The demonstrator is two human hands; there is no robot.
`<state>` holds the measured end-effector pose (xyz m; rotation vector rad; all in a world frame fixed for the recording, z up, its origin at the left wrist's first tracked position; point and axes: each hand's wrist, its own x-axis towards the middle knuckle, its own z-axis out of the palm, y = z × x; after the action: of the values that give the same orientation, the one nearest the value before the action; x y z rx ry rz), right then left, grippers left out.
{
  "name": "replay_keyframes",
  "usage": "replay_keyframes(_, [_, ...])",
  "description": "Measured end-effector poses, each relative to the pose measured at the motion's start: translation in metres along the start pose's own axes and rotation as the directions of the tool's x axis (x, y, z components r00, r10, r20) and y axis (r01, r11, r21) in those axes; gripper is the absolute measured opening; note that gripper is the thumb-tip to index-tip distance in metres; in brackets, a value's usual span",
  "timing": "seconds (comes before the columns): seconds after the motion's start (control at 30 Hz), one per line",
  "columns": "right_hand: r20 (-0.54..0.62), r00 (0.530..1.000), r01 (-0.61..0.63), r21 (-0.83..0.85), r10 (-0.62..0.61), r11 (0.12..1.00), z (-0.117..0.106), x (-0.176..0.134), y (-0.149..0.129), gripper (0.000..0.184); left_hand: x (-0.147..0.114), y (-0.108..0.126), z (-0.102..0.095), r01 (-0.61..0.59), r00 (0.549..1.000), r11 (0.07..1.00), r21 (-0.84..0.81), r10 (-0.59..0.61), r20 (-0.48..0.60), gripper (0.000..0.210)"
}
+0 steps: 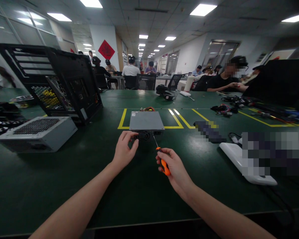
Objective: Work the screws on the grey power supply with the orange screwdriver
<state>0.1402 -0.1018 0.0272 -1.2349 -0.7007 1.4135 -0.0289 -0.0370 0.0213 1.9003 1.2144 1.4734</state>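
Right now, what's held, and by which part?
Right hand: screwdriver, by its orange-black handle. Left hand: at power supply, fan side; grip unclear.

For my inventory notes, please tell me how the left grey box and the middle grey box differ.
The left box has a broad grille on top; the middle box has a plain top with a small label. The left box stands by the black case, untouched; the middle box has the left hand and screwdriver at its front. Both are grey.

The screwdriver (165, 167) is orange and black, the power supply (146, 120) grey, the table (149, 205) dark green with yellow stripes (122, 118).
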Motion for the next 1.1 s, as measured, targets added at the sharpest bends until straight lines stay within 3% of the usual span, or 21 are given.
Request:
replay_keyframes(0.17, [-0.030,0.998,0.047,-0.076,-0.049,0.996,-0.009,0.004,-0.008,0.021,0.001,-0.004,-0.004,-0.205,0.978,0.921,0.331,0.208,0.026,0.024])
replay_keyframes(0.3, [-0.044,0.994,0.097,-0.112,-0.102,0.989,-0.017,0.004,-0.019,0.016,0.001,-0.007,-0.004,-0.242,0.970,0.894,0.377,0.228,0.084,0.027])
replay_keyframes(0.43, [-0.058,0.938,0.319,-0.245,-0.343,0.915,-0.028,0.006,-0.026,0.029,0.001,-0.006,-0.003,-0.257,0.965,0.899,0.354,0.219,0.143,0.029])
replay_keyframes(0.53, [-0.019,0.819,0.506,-0.449,-0.574,0.737,-0.031,0.006,-0.031,0.033,0.001,-0.006,-0.001,-0.282,0.957,0.883,0.376,0.230,0.177,0.030])
replay_keyframes(0.63, [0.063,0.649,0.617,-0.626,-0.758,0.476,-0.024,0.005,-0.035,0.025,0.001,-0.006,0.003,-0.316,0.946,0.858,0.405,0.250,0.208,0.033])
replay_keyframes(0.73, [0.183,0.471,0.652,-0.732,-0.863,0.200,-0.016,0.006,-0.034,0.020,0.000,-0.007,0.008,-0.350,0.932,0.840,0.414,0.271,0.239,0.038])
replay_keyframes(0.8, [0.270,0.396,0.604,-0.796,-0.878,0.027,-0.016,0.008,-0.030,0.022,0.000,-0.007,0.010,-0.369,0.924,0.829,0.420,0.278,0.263,0.040])
replay_keyframes(0.87, [0.342,0.361,0.554,-0.827,-0.868,-0.096,-0.020,0.009,-0.023,0.024,-0.001,-0.007,0.011,-0.377,0.920,0.820,0.430,0.277,0.279,0.042])
replay_keyframes(0.93, [0.414,0.313,0.570,-0.802,-0.855,-0.180,-0.024,0.009,-0.014,0.026,-0.001,-0.008,0.010,-0.379,0.918,0.812,0.444,0.269,0.292,0.043])
replay_keyframes(1.03, [0.532,0.173,0.647,-0.696,-0.829,-0.311,-0.025,0.007,-0.005,0.031,-0.001,-0.009,0.010,-0.384,0.916,0.788,0.481,0.261,0.304,0.044])
replay_keyframes(1.1, [0.580,0.126,0.639,-0.668,-0.805,-0.381,-0.022,0.005,-0.002,0.033,-0.001,-0.010,0.009,-0.395,0.914,0.757,0.521,0.265,0.308,0.044])
